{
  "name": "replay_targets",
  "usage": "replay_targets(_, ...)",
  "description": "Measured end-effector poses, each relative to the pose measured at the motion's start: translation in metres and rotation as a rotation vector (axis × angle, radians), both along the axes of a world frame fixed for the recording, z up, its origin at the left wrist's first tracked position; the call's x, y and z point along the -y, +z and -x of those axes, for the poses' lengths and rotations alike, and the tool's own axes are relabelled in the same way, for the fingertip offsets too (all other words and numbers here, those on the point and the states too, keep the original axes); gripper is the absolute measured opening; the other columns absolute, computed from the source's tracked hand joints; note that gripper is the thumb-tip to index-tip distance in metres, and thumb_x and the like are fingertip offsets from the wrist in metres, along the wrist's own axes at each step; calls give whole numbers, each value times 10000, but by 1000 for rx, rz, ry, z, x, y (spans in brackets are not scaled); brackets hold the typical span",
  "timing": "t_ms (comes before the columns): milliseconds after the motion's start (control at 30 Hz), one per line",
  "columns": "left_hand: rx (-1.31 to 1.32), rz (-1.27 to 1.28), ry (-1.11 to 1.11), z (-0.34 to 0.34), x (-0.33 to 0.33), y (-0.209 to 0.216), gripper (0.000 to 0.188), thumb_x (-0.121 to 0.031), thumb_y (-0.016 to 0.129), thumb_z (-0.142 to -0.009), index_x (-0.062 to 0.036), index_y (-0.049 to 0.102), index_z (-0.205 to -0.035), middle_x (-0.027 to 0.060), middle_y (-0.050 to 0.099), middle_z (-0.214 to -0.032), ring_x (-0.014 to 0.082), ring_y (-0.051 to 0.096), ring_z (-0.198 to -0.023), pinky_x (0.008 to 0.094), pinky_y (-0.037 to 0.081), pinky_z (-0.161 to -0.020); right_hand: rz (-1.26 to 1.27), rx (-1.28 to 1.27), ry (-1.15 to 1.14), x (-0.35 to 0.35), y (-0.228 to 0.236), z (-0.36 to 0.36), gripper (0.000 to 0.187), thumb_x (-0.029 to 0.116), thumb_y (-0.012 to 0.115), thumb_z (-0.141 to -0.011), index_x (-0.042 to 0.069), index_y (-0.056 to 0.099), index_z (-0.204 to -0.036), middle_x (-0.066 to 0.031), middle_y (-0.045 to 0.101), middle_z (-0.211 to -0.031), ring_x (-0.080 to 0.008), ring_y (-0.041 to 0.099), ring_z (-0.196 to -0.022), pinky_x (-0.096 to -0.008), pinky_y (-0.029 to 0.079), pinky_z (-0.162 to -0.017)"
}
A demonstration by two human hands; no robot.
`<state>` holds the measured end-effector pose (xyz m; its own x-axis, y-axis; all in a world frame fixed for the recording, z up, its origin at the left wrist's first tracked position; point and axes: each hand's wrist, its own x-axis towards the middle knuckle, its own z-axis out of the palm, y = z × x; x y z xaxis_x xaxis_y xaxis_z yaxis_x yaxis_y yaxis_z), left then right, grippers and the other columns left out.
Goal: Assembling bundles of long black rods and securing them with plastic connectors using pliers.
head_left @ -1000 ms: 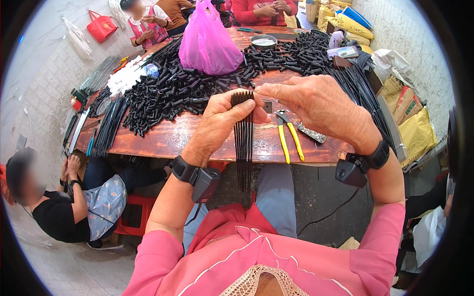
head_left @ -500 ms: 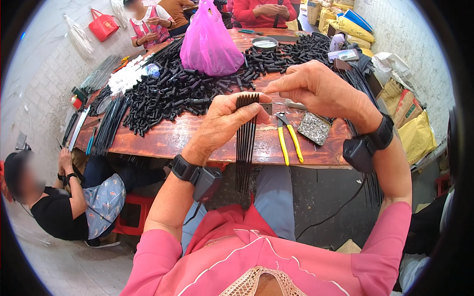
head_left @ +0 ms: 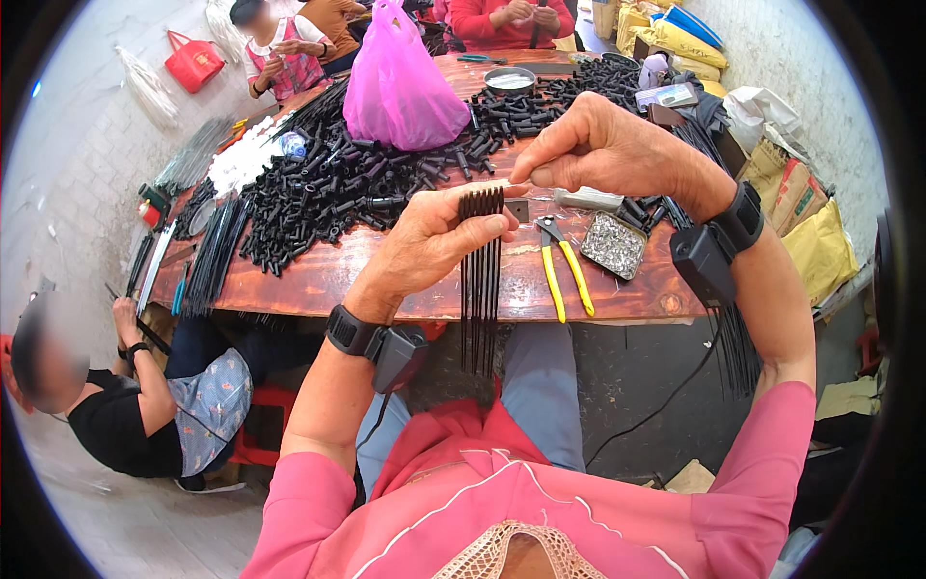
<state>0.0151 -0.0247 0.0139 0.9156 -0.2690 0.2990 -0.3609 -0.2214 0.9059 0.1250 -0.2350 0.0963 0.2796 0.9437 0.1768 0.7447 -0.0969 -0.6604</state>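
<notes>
Wooden and cluttered, the table [head_left: 318, 280] carries a wide heap of short black tubes [head_left: 328, 188], a pink plastic bag [head_left: 400, 82], yellow-handled pliers [head_left: 564, 275] and a small tray of metal bits [head_left: 612, 246]. Above its near edge the left hand [head_left: 434, 241] is closed on a flat bundle of thin black rods [head_left: 479, 280] that hangs down past the table edge. The right hand [head_left: 603, 150] pinches something at the bundle's top; what it grips is too small to tell. Other people sit along the far side and at lower left.
</notes>
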Motion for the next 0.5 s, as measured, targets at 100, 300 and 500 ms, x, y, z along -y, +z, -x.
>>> replay_targets(100, -15, -38, 6, -1, -2, 1, 352, -144, 593, -952, 36, 578, -1254, 69, 689, -983, 141, 646, -943, 290, 503, -870, 23, 1, -8, 0, 2, 3, 189, 31, 660, -845, -10, 711, -1022, -61, 722, -813, -86, 623, -734, -256, 510, -691)
replay_targets(300, 38, -99, 22, -5, -3, 3, 353, -180, 621, -941, 32, 600, -1223, 68, 691, -975, 145, 647, -935, 290, 505, -865, -129, 133, 13, -2, -15, -2, 186, 97, 692, -844, -15, 711, -992, -95, 721, -793, -84, 612, -695, -260, 499, -660)
replay_targets(500, 42, -94, 9, -7, -5, 4, 327, -180, 610, -945, 38, 618, -1188, 82, 701, -955, 148, 660, -911, 300, 518, -855, -212, 155, 69, -5, -24, -10, 169, 83, 685, -840, -3, 716, -982, -124, 722, -804, -121, 631, -679, -277, 506, -659)
